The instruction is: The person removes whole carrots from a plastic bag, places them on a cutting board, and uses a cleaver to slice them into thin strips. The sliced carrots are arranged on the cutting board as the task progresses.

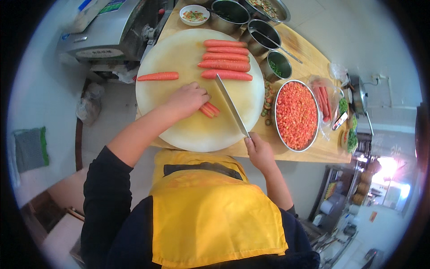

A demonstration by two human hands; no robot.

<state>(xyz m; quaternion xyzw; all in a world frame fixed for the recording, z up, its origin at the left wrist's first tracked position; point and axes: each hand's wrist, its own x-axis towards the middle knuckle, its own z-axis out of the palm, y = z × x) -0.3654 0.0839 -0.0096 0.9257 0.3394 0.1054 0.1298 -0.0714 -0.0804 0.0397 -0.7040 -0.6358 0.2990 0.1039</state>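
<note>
My left hand [190, 99] is closed over carrot strips [210, 110] on a round, pale cutting board [188, 138]; their cut ends stick out to its right. In my right hand [259, 152] is the handle of a kitchen knife [231, 105]. Its long blade slants up and left over the board, the tip overlapping the lowest of several whole carrots [224, 65] laid in a row. Left of that row lies a single carrot piece [158, 76]. My left fingers hide part of the strips.
Right of the board stands a metal bowl [276, 114] full of diced carrot, with carrot trimmings [267, 106] beside it. Metal pots [265, 37] and a small white bowl [194, 15] line the back. Bagged carrots [323, 101] lie farther right. A metal machine [100, 37] stands at left.
</note>
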